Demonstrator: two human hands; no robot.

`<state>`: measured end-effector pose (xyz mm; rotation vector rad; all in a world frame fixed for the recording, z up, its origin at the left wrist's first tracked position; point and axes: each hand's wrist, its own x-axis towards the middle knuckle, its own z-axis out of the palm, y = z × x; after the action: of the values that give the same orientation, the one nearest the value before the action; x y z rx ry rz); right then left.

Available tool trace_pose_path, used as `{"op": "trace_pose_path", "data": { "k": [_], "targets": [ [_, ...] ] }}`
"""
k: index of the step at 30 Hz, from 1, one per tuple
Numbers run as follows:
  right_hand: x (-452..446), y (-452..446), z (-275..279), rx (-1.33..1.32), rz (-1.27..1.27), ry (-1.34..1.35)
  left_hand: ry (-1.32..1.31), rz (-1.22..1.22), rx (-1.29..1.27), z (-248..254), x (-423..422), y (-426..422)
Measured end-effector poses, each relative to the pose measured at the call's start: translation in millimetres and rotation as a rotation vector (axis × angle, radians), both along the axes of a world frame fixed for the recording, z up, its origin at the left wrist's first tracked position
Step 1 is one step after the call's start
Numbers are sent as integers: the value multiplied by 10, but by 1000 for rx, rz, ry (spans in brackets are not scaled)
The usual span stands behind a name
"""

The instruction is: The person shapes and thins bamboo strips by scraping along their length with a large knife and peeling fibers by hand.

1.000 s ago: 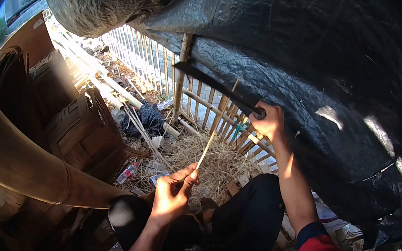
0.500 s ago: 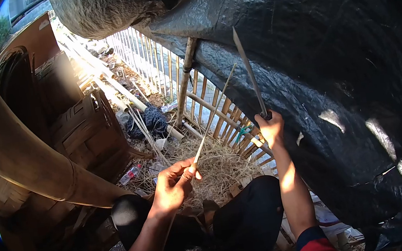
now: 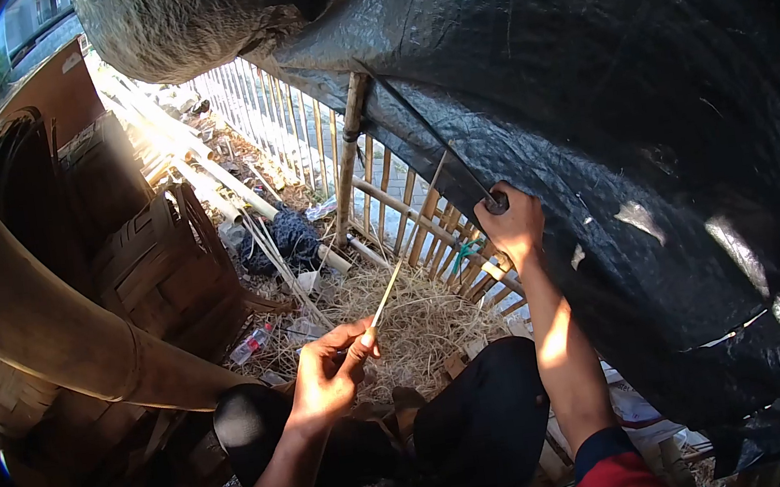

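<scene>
Left hand (image 3: 333, 375) — thumb and fingers pressed together, pinching a thin strip (image 3: 387, 292) that slants above the straw (image 3: 434, 324). Right hand (image 3: 516, 220) — fingers closed round a long-bladed knife (image 3: 435, 132), angled before the black sheeting (image 3: 647, 115).

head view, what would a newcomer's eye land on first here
The big black sheet filling the right side stands out first. In front of it, the right hand grips a long dark blade, while the left hand pinches a thin pale strip near the middle. At left, a thick bamboo pole slants downward.
</scene>
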<state>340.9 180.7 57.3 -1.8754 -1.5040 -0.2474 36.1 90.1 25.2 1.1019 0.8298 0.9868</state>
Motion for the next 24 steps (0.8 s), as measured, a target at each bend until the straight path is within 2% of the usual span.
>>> {"op": "trace_pose_path", "data": {
  "k": [3,7,10,12,15,17,21,24],
  "targets": [
    [15,12,43,60,39,21,12,-25,35,44,11,30],
    [-13,-1,55,-89,-36,29,-12,-68,23,-25,-3,40],
    [53,24,1,-15,44,64,-10,-58,110,-54,8,80],
    [39,20,36,-94,29,81,-30,-68,-27,-4,11,46],
    [128,134,-55,-83,-24,127,-10,-81,63,-70,15,65],
    [211,139,-100,-38,-60,130,-15,-95,6,45,-8,29],
    [190,21,-140,19,-20,236,-139,-135,-26,46,35,62],
    [128,14,-256,41,40,479,-192,-142,-92,82,65,62]
  ]
}}
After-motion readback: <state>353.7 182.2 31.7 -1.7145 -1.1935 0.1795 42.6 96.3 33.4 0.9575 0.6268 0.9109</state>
